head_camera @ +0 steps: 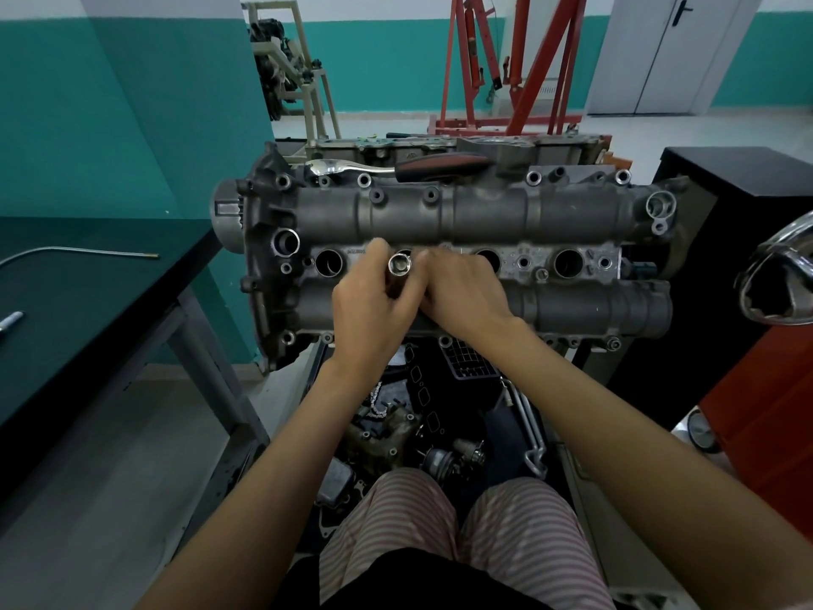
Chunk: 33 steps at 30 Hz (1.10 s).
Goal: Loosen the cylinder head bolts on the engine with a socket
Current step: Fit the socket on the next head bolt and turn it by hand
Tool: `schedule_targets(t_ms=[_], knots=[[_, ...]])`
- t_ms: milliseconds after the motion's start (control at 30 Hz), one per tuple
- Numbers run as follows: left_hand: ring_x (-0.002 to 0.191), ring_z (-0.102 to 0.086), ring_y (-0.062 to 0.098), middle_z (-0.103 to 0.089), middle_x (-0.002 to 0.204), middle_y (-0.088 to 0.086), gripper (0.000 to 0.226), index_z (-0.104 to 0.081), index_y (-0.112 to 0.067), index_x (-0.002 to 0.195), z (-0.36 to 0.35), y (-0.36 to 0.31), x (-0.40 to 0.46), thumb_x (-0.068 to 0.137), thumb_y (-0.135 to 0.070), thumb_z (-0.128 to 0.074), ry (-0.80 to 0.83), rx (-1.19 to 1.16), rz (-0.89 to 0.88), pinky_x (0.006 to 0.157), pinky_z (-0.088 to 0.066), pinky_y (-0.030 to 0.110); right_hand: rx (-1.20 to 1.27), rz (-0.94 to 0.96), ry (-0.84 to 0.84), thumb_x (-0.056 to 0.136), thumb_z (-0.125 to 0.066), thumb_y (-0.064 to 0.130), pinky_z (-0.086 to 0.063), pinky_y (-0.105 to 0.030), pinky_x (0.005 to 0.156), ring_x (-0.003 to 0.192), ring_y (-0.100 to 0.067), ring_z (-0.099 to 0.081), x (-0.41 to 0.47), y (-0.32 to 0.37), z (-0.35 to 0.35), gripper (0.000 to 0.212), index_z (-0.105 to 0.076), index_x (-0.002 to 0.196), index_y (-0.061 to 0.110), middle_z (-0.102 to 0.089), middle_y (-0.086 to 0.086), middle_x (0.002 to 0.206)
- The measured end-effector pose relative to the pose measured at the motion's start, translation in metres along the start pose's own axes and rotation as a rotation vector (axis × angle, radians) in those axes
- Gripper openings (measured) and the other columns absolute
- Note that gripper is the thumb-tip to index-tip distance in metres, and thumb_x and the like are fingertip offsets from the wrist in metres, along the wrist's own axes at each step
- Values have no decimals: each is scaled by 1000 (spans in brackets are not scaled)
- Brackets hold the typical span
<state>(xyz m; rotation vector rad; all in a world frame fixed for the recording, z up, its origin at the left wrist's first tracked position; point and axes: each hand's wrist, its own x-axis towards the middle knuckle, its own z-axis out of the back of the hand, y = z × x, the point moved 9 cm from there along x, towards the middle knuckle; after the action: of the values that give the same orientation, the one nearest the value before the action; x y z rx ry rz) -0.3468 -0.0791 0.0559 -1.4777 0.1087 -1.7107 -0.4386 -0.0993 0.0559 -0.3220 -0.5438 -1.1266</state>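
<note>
Teal-walled workshop, engine (440, 213) under my hands, my left hand (374, 306) gripping the socket (399, 275) open end up, my right hand (466, 292) just beside it, whether it grips anything I cannot tell, ratchet (396, 166) lying beyond both.

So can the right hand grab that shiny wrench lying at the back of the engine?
Probably yes: the ratchet lies uncovered on the engine's far edge, nothing blocking it, but the right hand is busy beside the socket.

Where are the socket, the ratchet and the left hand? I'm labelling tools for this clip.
socket (399, 262): head view, on its open round end.
ratchet (440, 166): head view, on its dark handle, lying on the engine's far side.
left hand (374, 301): head view, on its back.
</note>
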Motion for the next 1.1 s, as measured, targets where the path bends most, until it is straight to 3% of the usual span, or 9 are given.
schedule_targets(t_ms=[133, 333, 500, 633, 833, 1000, 1100], knots=[[50, -43, 19, -47, 58, 5, 26, -44, -3, 73, 0, 1, -3, 88, -22, -53, 13, -15, 12, 48, -36, 29, 31, 8, -8, 92, -44, 30, -22, -31, 53, 75, -35, -56, 0, 1, 0, 27, -48, 100, 4, -55, -11, 100], [45, -25, 11, -28, 47, -8, 44, -36, -9, 57, 3, -2, 4, 90, -30, -57, -29, 11, 2, 45, -25, 27, 34, -3, -15, 90, -48, 36, -26, -28, 56, 80, -31, -62, 0, 0, 3, 29, -59, 94, 10, -66, -8, 89], [50, -38, 18, -40, 54, 0, 31, -40, -7, 68, 2, -1, -2, 86, -30, -51, -4, -21, -18, 47, -28, 19, 2, 3, 21, 93, -42, 30, -29, -32, 59, 85, -30, -59, 0, -1, -4, 24, -52, 101, 10, -61, -7, 99], [48, -37, 19, -39, 50, -1, 32, -42, -9, 64, 2, 0, 1, 89, -26, -53, -15, -6, -5, 46, -27, 21, 25, -1, -15, 93, -44, 37, -22, -30, 52, 71, -32, -57, 0, 0, 1, 33, -47, 101, 5, -55, -10, 100], [50, -29, 15, -33, 47, -3, 38, -36, -13, 58, 3, -5, 2, 87, -32, -52, -31, 53, -45, 46, -21, 21, 16, -19, -8, 89, -48, 31, -29, -31, 59, 84, -32, -62, 0, -2, 0, 24, -59, 96, 12, -66, -9, 92], [48, -40, 19, -43, 54, 2, 31, -40, -6, 70, 0, -1, -2, 85, -32, -49, 23, 0, -2, 47, -31, 26, -29, -4, 41, 92, -43, 29, -32, -33, 62, 89, -29, -60, 1, -3, -10, 22, -51, 102, 11, -63, -6, 101], [48, -39, 20, -42, 52, 2, 30, -39, -9, 68, -1, 1, -1, 88, -28, -51, 11, 18, 21, 47, -29, 25, -8, 15, 19, 94, -41, 32, -27, -32, 58, 84, -30, -59, 0, -1, -6, 27, -49, 103, 8, -60, -7, 100]])
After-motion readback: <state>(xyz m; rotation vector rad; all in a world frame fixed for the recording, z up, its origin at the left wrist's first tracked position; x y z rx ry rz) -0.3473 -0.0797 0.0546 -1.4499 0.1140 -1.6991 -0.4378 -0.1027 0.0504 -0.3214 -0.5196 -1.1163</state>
